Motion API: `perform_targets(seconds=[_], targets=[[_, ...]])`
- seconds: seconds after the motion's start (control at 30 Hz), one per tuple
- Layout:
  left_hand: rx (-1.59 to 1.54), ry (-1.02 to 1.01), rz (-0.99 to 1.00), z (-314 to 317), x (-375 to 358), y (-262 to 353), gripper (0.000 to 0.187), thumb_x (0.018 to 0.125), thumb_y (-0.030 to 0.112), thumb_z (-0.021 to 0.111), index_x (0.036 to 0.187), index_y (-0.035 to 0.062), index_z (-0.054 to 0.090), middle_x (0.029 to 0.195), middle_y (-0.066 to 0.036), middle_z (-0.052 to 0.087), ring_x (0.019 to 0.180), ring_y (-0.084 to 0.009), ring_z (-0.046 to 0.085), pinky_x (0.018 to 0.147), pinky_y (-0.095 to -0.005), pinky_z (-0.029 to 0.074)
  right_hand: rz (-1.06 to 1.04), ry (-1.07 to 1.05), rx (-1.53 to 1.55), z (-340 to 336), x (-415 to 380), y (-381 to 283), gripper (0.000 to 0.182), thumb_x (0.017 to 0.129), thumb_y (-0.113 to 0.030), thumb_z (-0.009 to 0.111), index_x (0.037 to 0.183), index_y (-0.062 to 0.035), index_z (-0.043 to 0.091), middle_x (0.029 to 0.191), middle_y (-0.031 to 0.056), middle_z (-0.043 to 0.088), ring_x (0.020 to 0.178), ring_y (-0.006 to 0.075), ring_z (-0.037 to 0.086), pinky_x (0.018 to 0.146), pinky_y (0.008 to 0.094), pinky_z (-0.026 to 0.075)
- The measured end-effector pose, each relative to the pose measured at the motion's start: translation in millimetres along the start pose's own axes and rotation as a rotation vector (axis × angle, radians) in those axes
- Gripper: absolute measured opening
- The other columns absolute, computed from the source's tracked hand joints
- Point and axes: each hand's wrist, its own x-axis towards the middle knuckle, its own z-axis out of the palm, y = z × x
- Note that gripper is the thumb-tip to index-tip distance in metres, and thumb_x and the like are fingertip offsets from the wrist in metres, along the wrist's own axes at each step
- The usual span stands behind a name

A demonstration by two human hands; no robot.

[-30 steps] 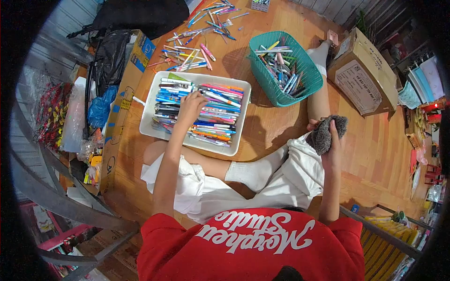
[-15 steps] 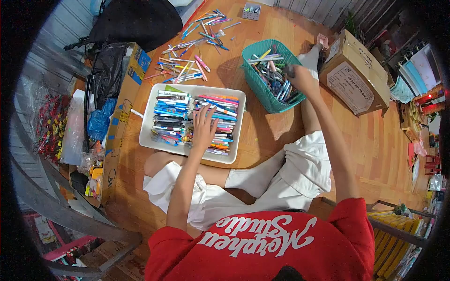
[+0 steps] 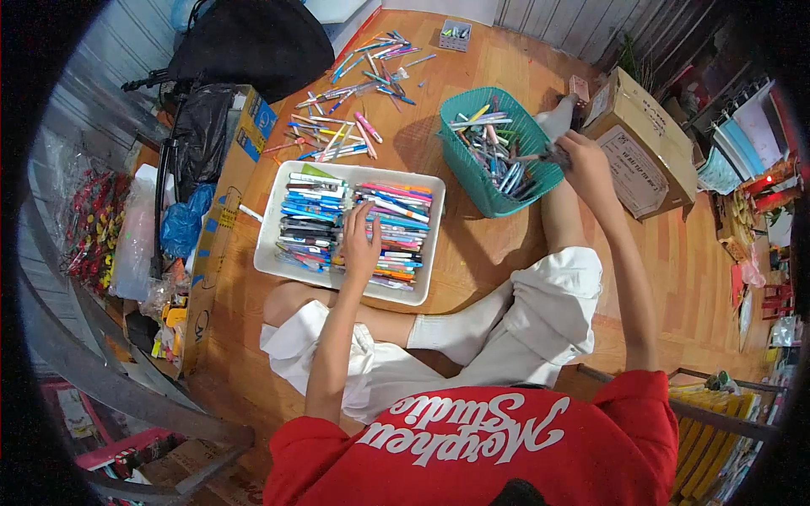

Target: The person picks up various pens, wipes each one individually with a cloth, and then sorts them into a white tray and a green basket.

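Pens (image 3: 312, 208) lie side by side in the tray (image 3: 267, 249), eleven o'clock from the shirt (image 3: 472, 447), probably to pack flat; more lie jumbled in the basket (image 3: 472, 181), two o'clock from the tray. The right hand (image 3: 585, 162) grasps a blurred cloth (image 3: 557, 154), perhaps around a pen. The left hand (image 3: 361, 243) hides some pens; I cannot tell its grip.

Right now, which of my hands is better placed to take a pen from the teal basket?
Probably your right hand: it is at the teal basket, though holding a grey cloth. Your left hand is over the pens in the white tray, farther off.
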Motion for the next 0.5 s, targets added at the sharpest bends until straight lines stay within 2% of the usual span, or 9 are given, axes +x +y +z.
perform_targets(seconds=[0.07, 0.13, 0.17, 0.2, 0.23, 0.3, 0.4, 0.43, 0.5], targets=[[-0.268, -0.018, -0.101, -2, 2, 25, 0.026, 0.094, 0.015, 0.046, 0.114, -0.0001, 0.054, 0.110, -0.014, 0.058, 0.103, -0.0270, 0.054, 0.092, -0.0380, 0.040, 0.098, 0.057, 0.266, -37, -21, -28, 0.021, 0.063, 0.004, 0.062, 0.083, 0.0001, 0.056, 0.079, 0.0161, 0.055, 0.077, 0.0310, 0.059, 0.069, 0.0387, 0.045], [-0.618, -0.106, -0.210, -9, 2, 51, 0.027, 0.097, 0.017, 0.042, 0.112, -0.0016, 0.055, 0.103, -0.013, 0.061, 0.097, -0.0232, 0.058, 0.089, -0.0359, 0.042, 0.077, -0.001, 0.511, -56, -47, -50, 0.027, 0.060, 0.005, 0.065, 0.086, -0.0010, 0.058, 0.079, 0.0132, 0.056, 0.076, 0.0287, 0.058, 0.071, 0.0354, 0.046], [-0.823, -0.196, -0.296, -24, 3, 82, 0.034, 0.099, 0.020, 0.035, 0.108, -0.0036, 0.057, 0.097, -0.011, 0.063, 0.090, -0.0188, 0.059, 0.086, -0.0335, 0.043, 0.053, -0.071, 0.565, -58, -60, -59, 0.030, 0.058, 0.004, 0.067, 0.087, -0.0010, 0.059, 0.082, 0.0124, 0.057, 0.078, 0.0282, 0.059, 0.072, 0.0344, 0.046], [-0.946, -0.369, -0.322, -30, -1, 94, 0.038, 0.100, 0.023, 0.033, 0.109, -0.0039, 0.057, 0.098, -0.010, 0.063, 0.090, -0.0184, 0.058, 0.083, -0.0330, 0.044, 0.028, -0.140, 0.620, -59, -70, -67, 0.032, 0.057, 0.004, 0.068, 0.087, -0.0011, 0.059, 0.084, 0.0117, 0.059, 0.080, 0.0277, 0.059, 0.074, 0.0334, 0.046], [-1.048, -0.492, -0.247, -33, -9, 107, 0.034, 0.099, 0.023, 0.037, 0.114, -0.0015, 0.055, 0.095, -0.009, 0.064, 0.090, -0.0172, 0.058, 0.084, -0.0317, 0.044, 0.014, -0.148, 0.702, -61, -76, -78, 0.032, 0.057, 0.004, 0.069, 0.088, -0.0007, 0.060, 0.084, 0.0124, 0.059, 0.081, 0.0286, 0.059, 0.074, 0.0341, 0.046], [-0.760, -0.630, -0.152, -45, -26, 143, 0.038, 0.099, 0.029, 0.034, 0.109, -0.0012, 0.056, 0.094, -0.009, 0.062, 0.088, -0.0184, 0.058, 0.081, -0.0317, 0.044, -0.022, -0.158, 0.866, -62, -79, -99, 0.034, 0.058, 0.004, 0.070, 0.089, 0.0001, 0.060, 0.084, 0.0138, 0.059, 0.084, 0.0305, 0.059, 0.074, 0.0353, 0.046], [-0.403, -0.625, -0.044, -64, -35, 166, 0.030, 0.099, 0.024, 0.038, 0.099, -0.0008, 0.054, 0.087, -0.007, 0.060, 0.082, -0.0176, 0.055, 0.076, -0.0341, 0.043, 0.070, -0.013, 0.955, -54, -80, -119, 0.034, 0.057, 0.005, 0.072, 0.090, 0.0000, 0.061, 0.090, 0.0117, 0.060, 0.086, 0.0274, 0.059, 0.075, 0.0350, 0.047], [-0.446, -0.569, -0.049, -68, -36, 169, 0.023, 0.096, 0.020, 0.043, 0.090, 0.0003, 0.053, 0.082, -0.014, 0.058, 0.074, -0.0246, 0.054, 0.072, -0.0347, 0.042, 0.085, 0.128, 0.943, -47, -83, -119, 0.033, 0.077, -0.013, 0.069, 0.106, -0.0022, 0.056, 0.101, 0.0115, 0.059, 0.087, 0.0225, 0.059, 0.077, 0.0344, 0.048], [-0.618, -0.513, -0.249, -71, -47, 170, 0.021, 0.096, 0.018, 0.043, 0.091, -0.0003, 0.052, 0.079, -0.015, 0.056, 0.074, -0.0264, 0.055, 0.068, -0.0349, 0.042, 0.472, 0.257, 1.662, -26, -89, -127, 0.043, 0.087, -0.033, 0.056, 0.117, -0.0042, 0.048, 0.109, 0.0119, 0.056, 0.088, 0.0206, 0.059, 0.078, 0.0346, 0.050]])
